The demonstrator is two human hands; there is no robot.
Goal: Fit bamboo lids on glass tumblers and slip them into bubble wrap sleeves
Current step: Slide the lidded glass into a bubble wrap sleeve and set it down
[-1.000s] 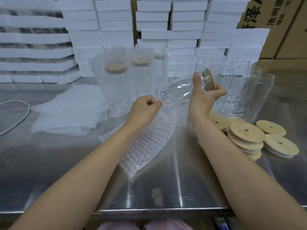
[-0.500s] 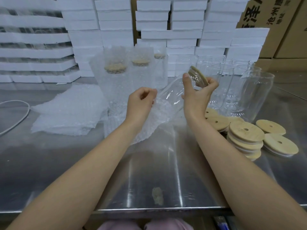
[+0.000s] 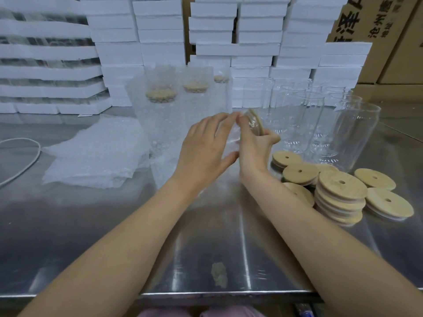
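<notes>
Showing a packing job partway through, seen from above on a steel table (image 3: 114, 236). Stacks of white foam boxes (image 3: 160, 42) fill the back, with cardboard cartons (image 3: 389, 53) at the right.

A pile of flat bubble wrap sleeves (image 3: 96, 156) lies unused at the left. A cluster of bare glass tumblers (image 3: 357, 133), without lids, stands at the right, so much is left to do. At the back centre stand three finished tumblers (image 3: 160, 110), lidded and upright inside their sleeves. Loose bamboo lids (image 3: 341, 191) lie stacked and scattered at the near right, just in front of the bare glasses.

Above the table's middle, both hands meet around one tumbler (image 3: 233, 138), tilted on its side. The left hand (image 3: 203, 152) spans a sleeve (image 3: 167, 170), fingers reaching over the top, thumb underneath. The right hand (image 3: 254, 149) curls its fingers round the tumbler's top end, where a bamboo lid (image 3: 255, 122) is already fitted. This tumbler looks mostly inside its sleeve, though clear plastic against glass makes the depth hard to judge.
</notes>
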